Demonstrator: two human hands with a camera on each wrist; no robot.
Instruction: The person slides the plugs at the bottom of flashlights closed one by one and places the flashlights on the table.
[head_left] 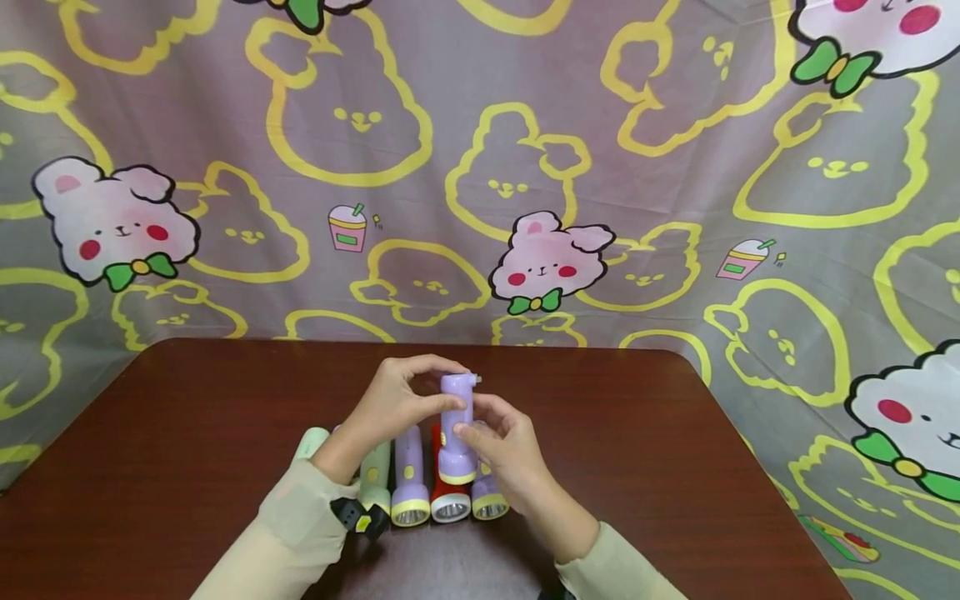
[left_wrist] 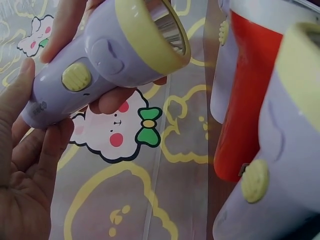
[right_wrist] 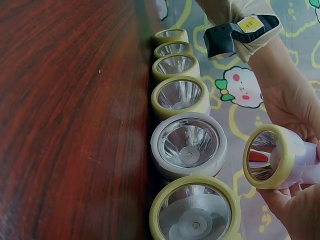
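A purple flashlight (head_left: pixel 456 433) with a pale yellow rim is held above the table, lens end down. My left hand (head_left: pixel 392 402) grips its upper, tail end between thumb and fingers. Lower on the body, my right hand (head_left: pixel 512 446) holds it from the right, thumb on the front. A small prong-like piece (head_left: pixel 476 380) sticks out sideways at the top; its detail is too small to tell. The yellow switch (left_wrist: pixel 76 76) faces the left wrist camera. In the right wrist view, the lens (right_wrist: pixel 263 156) of the held flashlight shows, while part of its body is hidden by fingers.
Below the hands, several flashlights lie in a row on the dark red-brown table (head_left: pixel 600 433). Among them are a red one (left_wrist: pixel 250 85) with a white rim, a purple one (head_left: pixel 409 479) and a green one (head_left: pixel 375 475). A patterned cloth (head_left: pixel 420 200) hangs behind the table.
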